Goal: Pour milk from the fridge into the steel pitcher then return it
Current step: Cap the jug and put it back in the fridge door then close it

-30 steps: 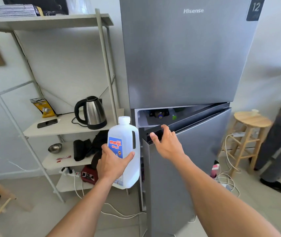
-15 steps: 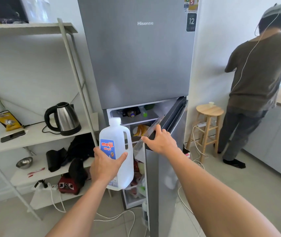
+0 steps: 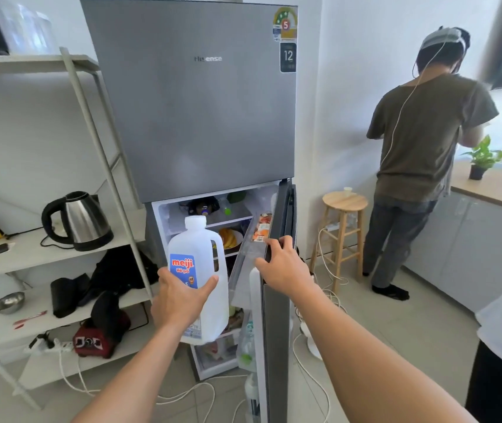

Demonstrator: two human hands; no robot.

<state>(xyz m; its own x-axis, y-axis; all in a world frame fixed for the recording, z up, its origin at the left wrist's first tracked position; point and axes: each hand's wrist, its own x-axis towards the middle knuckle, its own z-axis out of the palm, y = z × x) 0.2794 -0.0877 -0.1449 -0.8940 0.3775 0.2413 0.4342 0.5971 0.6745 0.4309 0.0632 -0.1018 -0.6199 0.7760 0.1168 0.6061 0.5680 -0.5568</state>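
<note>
While a kettle [image 3: 79, 221] sits on the rack [image 3: 34, 254] mid shelf, L hand [image 3: 179, 297] grips the milk jug [image 3: 201, 248] upright, in front of the fridge [image 3: 195, 102], lower compartment open; R hand [image 3: 283, 267] curls fingers over the door [image 3: 274, 346] top edge.

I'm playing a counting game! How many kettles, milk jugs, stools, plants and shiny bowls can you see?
kettle: 1
milk jug: 1
stool: 1
potted plant: 1
steel bowl: 1
Total: 5
</note>
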